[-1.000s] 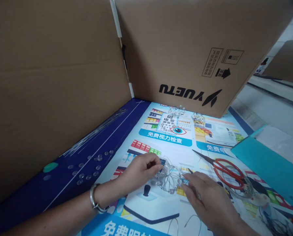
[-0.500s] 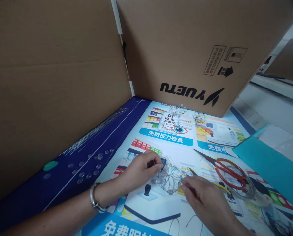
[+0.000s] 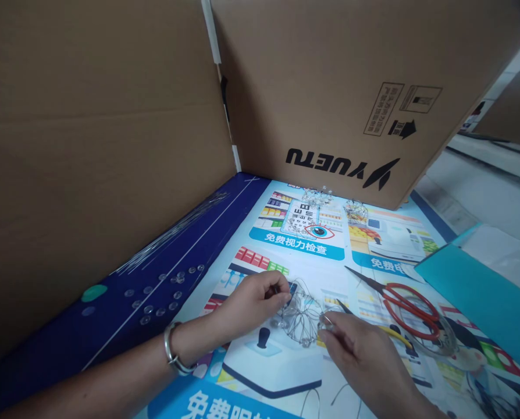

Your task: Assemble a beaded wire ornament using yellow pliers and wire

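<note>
A round piece of looped thin wire with clear beads [image 3: 302, 320] lies on the printed sheet between my two hands. My left hand [image 3: 264, 299], with a silver bangle at the wrist, pinches the upper left edge of this wire piece. At its right edge, my right hand [image 3: 351, 340] has thumb and finger closed on a wire end beside a clear bead. Under and behind my right hand lies a tool with a dark tip and a yellow handle [image 3: 395, 336], partly covered. Red-handled scissors [image 3: 410, 308] rest just to the right.
Loose clear beads [image 3: 155, 294] and straight wires [image 3: 168, 235] lie on the blue strip at left. More beaded wire pieces [image 3: 355, 210] sit near the cardboard wall [image 3: 330, 87]. A teal box [image 3: 473, 279] stands at right, with coiled wire [image 3: 493, 393] at lower right.
The whole view has shifted slightly. Both hands keep nearly the same place at the wire piece; the fingers of my right hand have turned a little, and a curved wire shows above them.
</note>
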A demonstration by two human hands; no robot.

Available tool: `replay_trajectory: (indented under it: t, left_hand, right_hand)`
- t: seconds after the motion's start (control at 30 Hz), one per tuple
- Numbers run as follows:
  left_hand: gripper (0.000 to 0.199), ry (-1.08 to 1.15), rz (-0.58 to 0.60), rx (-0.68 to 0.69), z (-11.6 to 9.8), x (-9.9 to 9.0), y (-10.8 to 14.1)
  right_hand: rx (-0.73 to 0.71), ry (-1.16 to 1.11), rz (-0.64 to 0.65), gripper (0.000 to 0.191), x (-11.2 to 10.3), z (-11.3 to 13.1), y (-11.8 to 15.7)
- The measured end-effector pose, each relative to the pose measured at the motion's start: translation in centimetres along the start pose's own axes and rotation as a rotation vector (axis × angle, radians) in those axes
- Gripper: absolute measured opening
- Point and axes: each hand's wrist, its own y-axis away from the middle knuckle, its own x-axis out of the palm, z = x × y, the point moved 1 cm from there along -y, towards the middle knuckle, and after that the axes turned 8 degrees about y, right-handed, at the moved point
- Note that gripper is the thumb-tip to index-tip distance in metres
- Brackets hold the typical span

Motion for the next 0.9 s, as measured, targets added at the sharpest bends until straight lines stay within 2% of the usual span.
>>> replay_trajectory:
  t: [0.4,0.9]
  left_hand:
    - [0.01,0.249,0.077,-0.097,0.13,-0.39,-0.05]
    - [0.009,0.29,0.089,-0.059,-0.43,-0.61,0.23]
  right_hand:
    - [0.027,-0.066,0.028,0.021,0.1,-0.02,0.18]
    - [0.047,-0.184,0.086,0.02,0.22,-0.01,0.41]
